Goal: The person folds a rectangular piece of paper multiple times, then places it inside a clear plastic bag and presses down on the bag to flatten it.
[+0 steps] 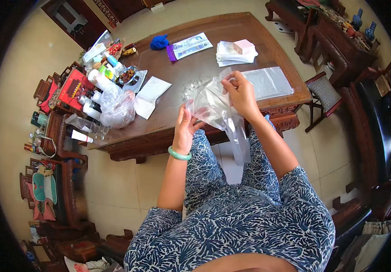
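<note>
Carefully, a seated person works a clear plastic bag [210, 100] between two bare hands at the near edge of a carved wooden bench [166, 65]. Blue print marks a white packet [191, 46] with a purple end, toward the bench's far side, and gold marks show on a red box [74, 88] off its left end; the writing is too small to tell. The right hand [241, 94] pinches the bag's upper part between thumb and fingers. The left hand [187, 128], fingers parted, meets its left side; whether it grips the film cannot be told. The bag's tail hangs past the near edge, between the knees. A flat stack of clear plastic [268, 84] lies just beside the right hand, near the bench's right corner. Bare brown wood stretches from the bag to the packet, bounded at left by a folded white napkin [152, 96] and crowded bottles [99, 79], at right by white sheets [229, 55] bearing a pink block [244, 46].
</note>
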`<state>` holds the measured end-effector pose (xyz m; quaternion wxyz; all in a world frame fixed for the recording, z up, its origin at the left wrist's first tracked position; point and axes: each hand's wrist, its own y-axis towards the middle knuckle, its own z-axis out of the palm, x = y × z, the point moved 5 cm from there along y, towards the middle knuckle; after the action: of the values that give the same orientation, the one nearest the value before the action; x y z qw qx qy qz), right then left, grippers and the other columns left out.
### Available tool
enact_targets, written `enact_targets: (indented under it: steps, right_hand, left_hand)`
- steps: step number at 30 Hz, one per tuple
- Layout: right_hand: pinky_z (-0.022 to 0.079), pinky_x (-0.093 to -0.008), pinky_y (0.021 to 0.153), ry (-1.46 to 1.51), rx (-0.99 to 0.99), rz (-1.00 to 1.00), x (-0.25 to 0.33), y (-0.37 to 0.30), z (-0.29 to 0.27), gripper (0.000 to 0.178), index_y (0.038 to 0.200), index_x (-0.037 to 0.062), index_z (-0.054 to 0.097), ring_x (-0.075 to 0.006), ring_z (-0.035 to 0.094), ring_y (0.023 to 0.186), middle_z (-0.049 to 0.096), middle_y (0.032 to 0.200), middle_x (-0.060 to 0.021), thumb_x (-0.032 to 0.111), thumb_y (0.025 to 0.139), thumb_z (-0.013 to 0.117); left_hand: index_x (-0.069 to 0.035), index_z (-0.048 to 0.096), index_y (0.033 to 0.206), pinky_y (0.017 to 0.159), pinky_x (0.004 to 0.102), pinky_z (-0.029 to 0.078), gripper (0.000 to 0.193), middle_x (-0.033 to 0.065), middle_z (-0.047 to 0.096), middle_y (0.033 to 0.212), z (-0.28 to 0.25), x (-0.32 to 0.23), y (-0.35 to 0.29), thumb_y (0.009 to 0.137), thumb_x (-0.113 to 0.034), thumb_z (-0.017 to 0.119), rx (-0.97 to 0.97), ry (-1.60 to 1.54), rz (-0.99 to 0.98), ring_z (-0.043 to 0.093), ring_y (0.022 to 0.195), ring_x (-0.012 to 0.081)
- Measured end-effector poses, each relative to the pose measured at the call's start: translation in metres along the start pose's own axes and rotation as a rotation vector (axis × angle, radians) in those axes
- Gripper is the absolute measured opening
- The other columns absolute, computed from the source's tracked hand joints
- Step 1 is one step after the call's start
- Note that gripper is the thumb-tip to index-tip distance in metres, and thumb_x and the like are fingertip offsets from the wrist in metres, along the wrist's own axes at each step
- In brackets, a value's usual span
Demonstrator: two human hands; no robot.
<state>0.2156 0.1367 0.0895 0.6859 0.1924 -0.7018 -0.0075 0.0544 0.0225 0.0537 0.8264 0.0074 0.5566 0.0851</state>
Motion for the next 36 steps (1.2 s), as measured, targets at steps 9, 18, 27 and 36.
enact_targets:
  steps: [9,18,27,36]
  right_hand:
    - [0.047,-0.0390,0.058,-0.243,0.040,-0.143,-0.047,0.037,0.035,0.033,0.114,0.0022,0.045,-0.0308,0.064,0.062,0.066,0.070,-0.0169,0.013,0.087,0.060]
    - [0.046,-0.0470,0.069,-0.581,0.116,-0.309,-0.105,0.112,0.045,0.036,0.117,0.0124,0.042,-0.0401,0.061,0.079,0.065,0.087,-0.0160,0.000,0.085,0.052]
    - [0.049,-0.0469,0.073,-0.817,0.140,-0.235,-0.122,0.130,0.056,0.018,0.102,0.0095,0.056,-0.0375,0.061,0.087,0.062,0.100,-0.0166,0.016,0.085,0.059]
    - [0.049,-0.0425,0.071,-0.474,0.046,0.083,-0.121,0.106,0.021,0.059,0.124,-0.0037,0.035,-0.0383,0.064,0.076,0.064,0.082,-0.0200,0.028,0.083,0.065]
  left_hand:
    - [-0.007,0.034,0.130,0.076,0.0369,0.057,0.050,0.0176,0.063,0.100,-0.068,0.065,0.049,0.086,0.009,0.050,-0.405,-0.054,-0.054,0.066,0.084,0.0265]
    - [-0.017,0.021,0.144,0.068,0.0327,0.057,0.071,0.0195,0.062,0.095,-0.111,0.027,0.136,0.083,0.018,0.035,-0.244,0.480,0.051,0.067,0.079,0.0245]
    - [-0.011,0.038,0.136,0.086,0.0399,0.050,0.057,0.0191,0.057,0.110,-0.081,-0.016,0.117,0.083,0.004,0.054,-0.378,1.675,0.580,0.057,0.102,0.0307]
    - [-0.004,0.044,0.135,0.111,0.0407,0.028,0.057,0.0155,0.040,0.142,-0.058,0.016,0.053,0.078,-0.003,0.047,0.254,1.283,0.497,0.038,0.130,0.0341]
